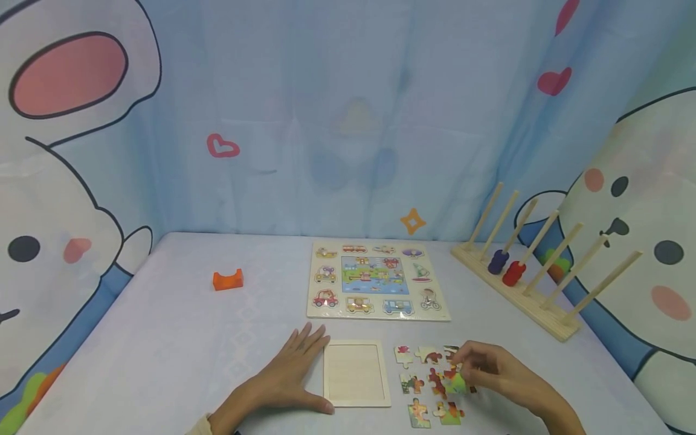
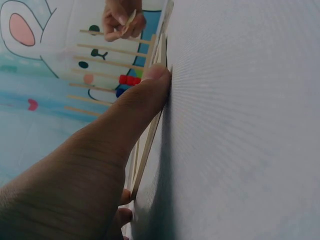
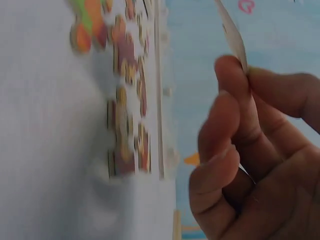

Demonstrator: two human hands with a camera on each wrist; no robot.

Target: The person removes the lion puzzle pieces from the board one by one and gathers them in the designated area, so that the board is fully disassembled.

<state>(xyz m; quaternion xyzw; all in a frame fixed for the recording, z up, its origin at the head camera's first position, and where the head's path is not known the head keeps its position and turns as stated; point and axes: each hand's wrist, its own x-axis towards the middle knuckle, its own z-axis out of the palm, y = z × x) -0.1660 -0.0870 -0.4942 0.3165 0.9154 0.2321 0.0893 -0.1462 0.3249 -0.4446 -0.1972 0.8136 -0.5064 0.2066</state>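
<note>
A square wooden puzzle tray (image 1: 356, 374) with a raised border lies bare on the table. My left hand (image 1: 296, 374) rests at its left side, fingers extended, the thumb (image 2: 156, 75) touching the tray's edge. To the right of the tray, my right hand (image 1: 497, 371) is raised above several loose jigsaw pieces (image 1: 418, 414). Between thumb and fingertips it pinches one jigsaw piece (image 3: 234, 37), seen nearly edge-on in the right wrist view, so its picture is hidden. The right hand partly covers the pieces beneath it in the head view.
Behind the tray lies a picture board (image 1: 331, 311) of vehicles. A wooden peg rack (image 1: 535, 302) with blue and red beads stands at the right. An orange curved block (image 1: 228, 281) sits at the left. A patterned curtain (image 1: 348, 121) hangs beyond the table.
</note>
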